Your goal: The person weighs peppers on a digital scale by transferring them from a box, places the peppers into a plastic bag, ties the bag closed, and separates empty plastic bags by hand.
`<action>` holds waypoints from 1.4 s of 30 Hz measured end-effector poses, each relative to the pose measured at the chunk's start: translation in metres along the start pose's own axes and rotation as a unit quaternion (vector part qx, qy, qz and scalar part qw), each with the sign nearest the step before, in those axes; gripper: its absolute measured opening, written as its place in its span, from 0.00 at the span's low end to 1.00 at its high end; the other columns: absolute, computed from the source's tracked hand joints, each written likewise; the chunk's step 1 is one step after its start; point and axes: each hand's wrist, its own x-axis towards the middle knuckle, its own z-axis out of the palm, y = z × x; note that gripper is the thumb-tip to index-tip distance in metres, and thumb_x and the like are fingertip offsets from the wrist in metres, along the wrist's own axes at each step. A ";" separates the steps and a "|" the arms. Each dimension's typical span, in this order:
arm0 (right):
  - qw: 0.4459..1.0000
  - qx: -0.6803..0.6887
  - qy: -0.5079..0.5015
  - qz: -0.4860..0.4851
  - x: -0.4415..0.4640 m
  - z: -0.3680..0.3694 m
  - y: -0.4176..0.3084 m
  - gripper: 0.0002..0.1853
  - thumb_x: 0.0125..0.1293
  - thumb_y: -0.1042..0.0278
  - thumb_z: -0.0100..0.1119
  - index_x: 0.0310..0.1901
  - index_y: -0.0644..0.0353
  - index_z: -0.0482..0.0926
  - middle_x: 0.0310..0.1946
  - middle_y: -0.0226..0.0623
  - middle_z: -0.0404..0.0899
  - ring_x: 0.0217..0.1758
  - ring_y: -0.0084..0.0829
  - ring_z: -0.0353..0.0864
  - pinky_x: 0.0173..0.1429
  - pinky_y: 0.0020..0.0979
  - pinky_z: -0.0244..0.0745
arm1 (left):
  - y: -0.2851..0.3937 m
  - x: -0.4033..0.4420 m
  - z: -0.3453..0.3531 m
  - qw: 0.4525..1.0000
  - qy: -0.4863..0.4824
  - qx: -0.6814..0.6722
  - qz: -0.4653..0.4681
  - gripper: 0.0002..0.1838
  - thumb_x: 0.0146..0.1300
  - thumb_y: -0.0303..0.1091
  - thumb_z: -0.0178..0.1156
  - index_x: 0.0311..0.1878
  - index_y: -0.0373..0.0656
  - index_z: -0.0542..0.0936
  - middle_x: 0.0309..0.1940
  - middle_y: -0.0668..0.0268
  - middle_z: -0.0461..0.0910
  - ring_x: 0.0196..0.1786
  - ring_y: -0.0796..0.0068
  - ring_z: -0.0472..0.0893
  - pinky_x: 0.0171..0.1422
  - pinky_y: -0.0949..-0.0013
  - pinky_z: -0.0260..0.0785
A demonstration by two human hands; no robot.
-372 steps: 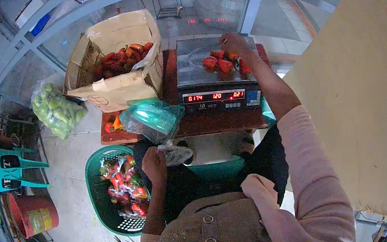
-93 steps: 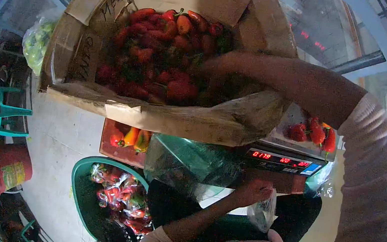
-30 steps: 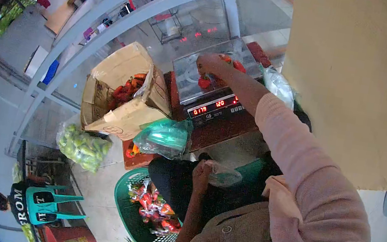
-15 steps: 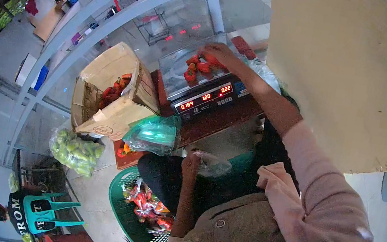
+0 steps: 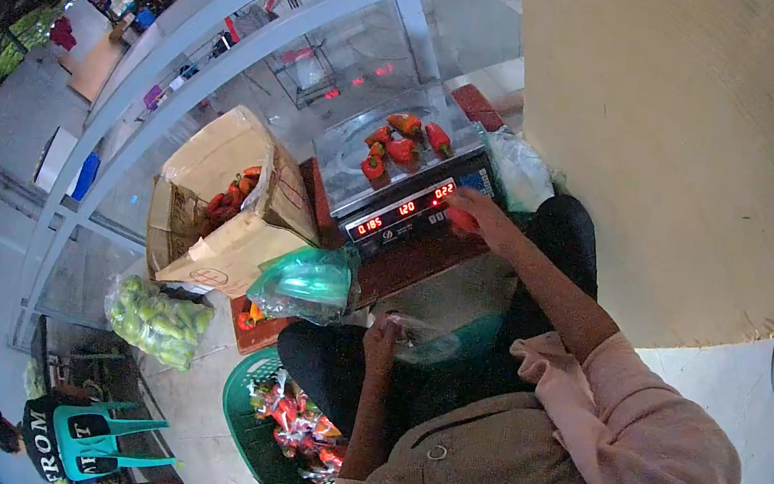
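Observation:
Several red peppers (image 5: 401, 150) lie on the metal plate of a digital scale (image 5: 337, 173), whose red display reads 0.185, 1.20 and 0.22. My right hand (image 5: 479, 214) is just in front of the display, its fingers closed on a red pepper (image 5: 461, 220). Lower down, over my lap, my left hand (image 5: 382, 335) pinches the edge of a clear plastic bag (image 5: 427, 338). Beside the scale, a green plastic packet (image 5: 304, 285) lies near the front of the cardboard box (image 5: 250, 246), which holds more red peppers (image 5: 233, 195).
A green basket (image 5: 240, 416) of bagged peppers stands at lower left. Near it are a bag of green vegetables (image 5: 157, 319), a seated person (image 5: 42, 436) and a teal chair (image 5: 87, 443). A glass partition stands behind the scale, with a tan board (image 5: 682, 167) on the right.
My right hand has moved from the scale plate back toward me with a red pepper. The display went from 0.179 through 0.184 to 0.185. My left hand still holds the clear bag.

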 end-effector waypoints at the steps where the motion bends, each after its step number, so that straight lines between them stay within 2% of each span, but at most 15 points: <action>1: 0.997 -0.053 -0.003 -0.052 0.015 0.000 -0.005 0.19 0.63 0.53 0.56 0.47 0.59 0.75 0.36 0.32 0.75 0.39 0.23 0.74 0.41 0.26 0.73 | -0.002 0.002 0.002 1.000 0.012 0.001 0.005 0.16 0.64 0.43 0.52 0.36 0.38 0.77 0.28 0.65 0.77 0.33 0.74 0.73 0.38 0.68 0.64; 4: 0.950 -0.253 0.004 -0.182 0.058 0.009 -0.026 0.23 0.59 0.56 0.61 0.52 0.60 0.72 0.42 0.38 0.76 0.47 0.31 0.75 0.51 0.31 0.71 | 0.010 -0.001 0.004 0.999 0.020 -0.044 0.008 0.15 0.64 0.42 0.52 0.35 0.38 0.76 0.26 0.65 0.75 0.30 0.74 0.72 0.36 0.68 0.64; 6: 0.865 -0.441 0.032 -0.237 0.074 0.022 -0.045 0.26 0.56 0.59 0.64 0.55 0.61 0.70 0.45 0.43 0.76 0.52 0.38 0.75 0.57 0.35 0.69 | 0.010 -0.002 0.004 0.998 0.024 -0.062 0.003 0.15 0.63 0.42 0.52 0.34 0.38 0.76 0.25 0.65 0.75 0.29 0.73 0.72 0.36 0.68 0.63; 9: 0.842 -0.499 -0.007 -0.204 0.098 0.039 -0.048 0.30 0.52 0.60 0.66 0.56 0.62 0.69 0.48 0.47 0.75 0.54 0.45 0.74 0.60 0.37 0.65 | -0.004 -0.001 0.006 0.997 0.030 -0.070 -0.018 0.15 0.63 0.42 0.53 0.33 0.38 0.76 0.25 0.66 0.74 0.29 0.74 0.71 0.36 0.69 0.63; 12: 0.781 -0.479 0.056 -0.396 0.127 0.057 -0.044 0.26 0.52 0.62 0.63 0.53 0.58 0.71 0.47 0.47 0.75 0.54 0.45 0.73 0.60 0.42 0.65 | -0.013 0.000 0.008 0.995 0.028 -0.093 -0.028 0.15 0.63 0.42 0.54 0.33 0.38 0.75 0.24 0.68 0.72 0.29 0.76 0.70 0.35 0.70 0.62; 15: 0.694 -0.650 0.022 -0.310 0.156 0.077 -0.067 0.19 0.53 0.62 0.60 0.48 0.54 0.75 0.47 0.48 0.73 0.54 0.44 0.73 0.59 0.43 0.65 | -0.019 0.001 0.007 0.995 0.018 -0.093 -0.020 0.14 0.64 0.41 0.54 0.32 0.38 0.75 0.24 0.70 0.70 0.29 0.80 0.68 0.35 0.72 0.61; 18: 0.521 -0.729 -0.038 -0.442 0.203 0.066 -0.049 0.11 0.48 0.65 0.59 0.34 0.58 0.80 0.39 0.41 0.75 0.44 0.45 0.76 0.48 0.43 0.74 | -0.013 0.001 0.005 0.989 0.001 -0.139 -0.044 0.13 0.65 0.40 0.53 0.31 0.38 0.74 0.24 0.70 0.69 0.29 0.80 0.67 0.35 0.72 0.61; 21: 0.475 -0.789 -0.075 -0.382 0.237 0.064 -0.039 0.07 0.51 0.59 0.60 0.31 0.47 0.83 0.48 0.41 0.73 0.56 0.42 0.70 0.58 0.43 0.66 | -0.008 0.002 0.006 0.989 0.019 -0.142 -0.025 0.13 0.66 0.39 0.52 0.31 0.39 0.74 0.25 0.71 0.68 0.29 0.81 0.65 0.35 0.73 0.60; 24: 0.437 -0.837 -0.141 -0.296 0.239 0.068 -0.056 0.06 0.49 0.59 0.60 0.29 0.44 0.83 0.48 0.40 0.73 0.58 0.41 0.69 0.60 0.43 0.64 | -0.012 0.000 0.006 0.992 0.017 -0.124 0.006 0.13 0.66 0.38 0.51 0.31 0.39 0.73 0.24 0.72 0.68 0.29 0.81 0.65 0.35 0.73 0.59; 27: 0.450 -0.814 -0.152 -0.336 0.235 0.067 -0.058 0.06 0.48 0.59 0.61 0.30 0.44 0.84 0.48 0.40 0.74 0.59 0.41 0.68 0.60 0.42 0.63 | -0.016 0.001 0.008 0.995 0.015 -0.096 -0.003 0.12 0.66 0.39 0.51 0.30 0.41 0.73 0.24 0.73 0.67 0.29 0.82 0.65 0.34 0.74 0.58; 30: 0.465 -0.787 -0.161 -0.372 0.233 0.059 -0.051 0.07 0.48 0.60 0.61 0.31 0.44 0.84 0.48 0.39 0.74 0.60 0.41 0.68 0.61 0.41 0.62 | -0.001 0.002 0.003 0.994 -0.005 -0.091 -0.060 0.14 0.66 0.41 0.51 0.29 0.41 0.72 0.23 0.74 0.67 0.29 0.82 0.64 0.33 0.74 0.58; 33: 0.504 -0.789 -0.176 -0.304 0.247 0.053 -0.035 0.08 0.49 0.62 0.61 0.32 0.46 0.83 0.48 0.40 0.74 0.59 0.41 0.68 0.60 0.41 0.64 | 0.006 0.001 0.003 0.992 -0.008 -0.096 -0.087 0.15 0.66 0.43 0.52 0.29 0.41 0.72 0.23 0.74 0.67 0.28 0.81 0.64 0.33 0.74 0.58; 36: 0.464 -0.829 -0.188 -0.249 0.227 0.072 -0.056 0.09 0.51 0.61 0.60 0.34 0.50 0.83 0.47 0.41 0.74 0.58 0.41 0.69 0.59 0.41 0.66 | 0.000 0.002 0.004 0.991 0.001 -0.099 -0.088 0.15 0.65 0.43 0.52 0.29 0.41 0.72 0.23 0.74 0.67 0.28 0.81 0.64 0.33 0.74 0.58; 39: 0.460 -0.815 -0.153 -0.318 0.242 0.058 -0.037 0.10 0.53 0.59 0.60 0.34 0.53 0.82 0.44 0.41 0.74 0.54 0.42 0.73 0.55 0.42 0.69 | -0.009 0.004 0.004 0.992 -0.005 -0.098 -0.082 0.14 0.65 0.41 0.52 0.30 0.40 0.73 0.23 0.74 0.67 0.29 0.81 0.65 0.33 0.74 0.58; 42: 0.541 -0.772 -0.168 -0.288 0.230 0.064 -0.056 0.11 0.54 0.60 0.60 0.35 0.55 0.81 0.43 0.42 0.74 0.53 0.43 0.73 0.55 0.42 0.70 | 0.014 0.002 0.003 0.992 0.004 -0.106 -0.066 0.14 0.65 0.41 0.52 0.31 0.39 0.74 0.23 0.74 0.67 0.28 0.81 0.65 0.33 0.74 0.58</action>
